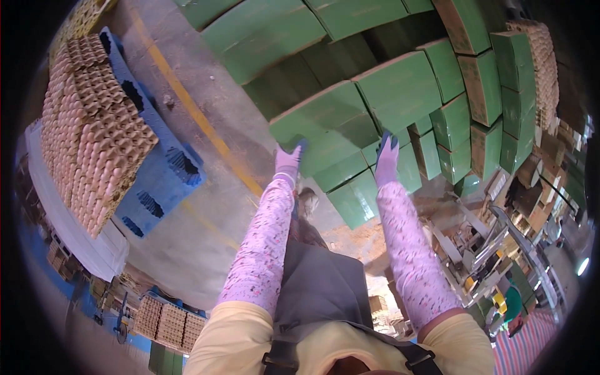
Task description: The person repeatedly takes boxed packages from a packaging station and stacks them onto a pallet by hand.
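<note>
The left gloved hand (289, 161) is noted at the left end of a green carton (331, 125), and the right gloved hand (387, 161) at its right end, beside the seam. The fingers of both are extended toward the cardboard; whether the grip is firm on it or merely laid against it cannot be determined, as the palms and undersides are hidden. The carton is placed in front of the person, in an upper row of the stack, with an adjoining carton (402, 86) at its right and lower cartons (355, 199) showing beneath. For sound handling, it is judged that both ends should be loaded evenly, the palms set low and flat, and the carton kept level. Care is advised at the seam, where fingers could be pinched or the neighbour dragged. Footing on the concrete floor (206, 219) should be kept square to the stack. Farther left, egg trays (97, 134) are stacked on a blue pallet (159, 187), well apart from the hands.
</note>
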